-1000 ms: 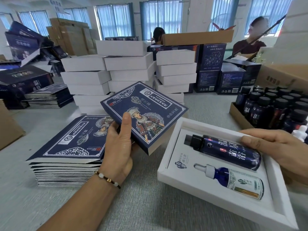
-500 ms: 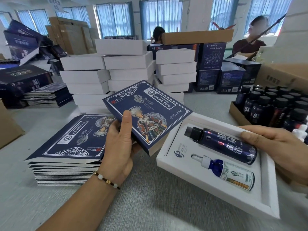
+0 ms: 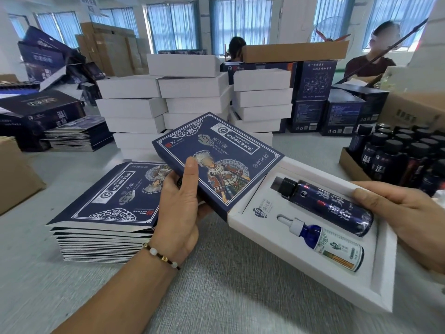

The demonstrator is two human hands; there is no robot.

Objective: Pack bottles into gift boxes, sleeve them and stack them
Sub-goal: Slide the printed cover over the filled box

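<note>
My left hand (image 3: 179, 208) grips a dark blue printed sleeve (image 3: 216, 160), opened into a box shape, with its open end touching the near-left corner of a white gift box (image 3: 310, 283). Two bottles lie in the box's insert: a dark blue bottle with a black cap (image 3: 322, 206) and a smaller dropper bottle (image 3: 325, 244). My right hand (image 3: 404, 220) holds the box at its right end, thumb over the rim beside the dark bottle's base. The box is lifted and tilted above the grey table (image 3: 216, 297).
A pile of flat blue sleeves (image 3: 106, 213) lies left of my left hand. Stacks of white boxes (image 3: 192, 92) stand behind, with blue cartons (image 3: 337, 109) to their right. A cardboard tray of dark bottles (image 3: 397, 157) sits at right. Two people sit at the back.
The sleeve has moved right to meet the white box's corner. My right hand has brought the box a little left and up toward it.
</note>
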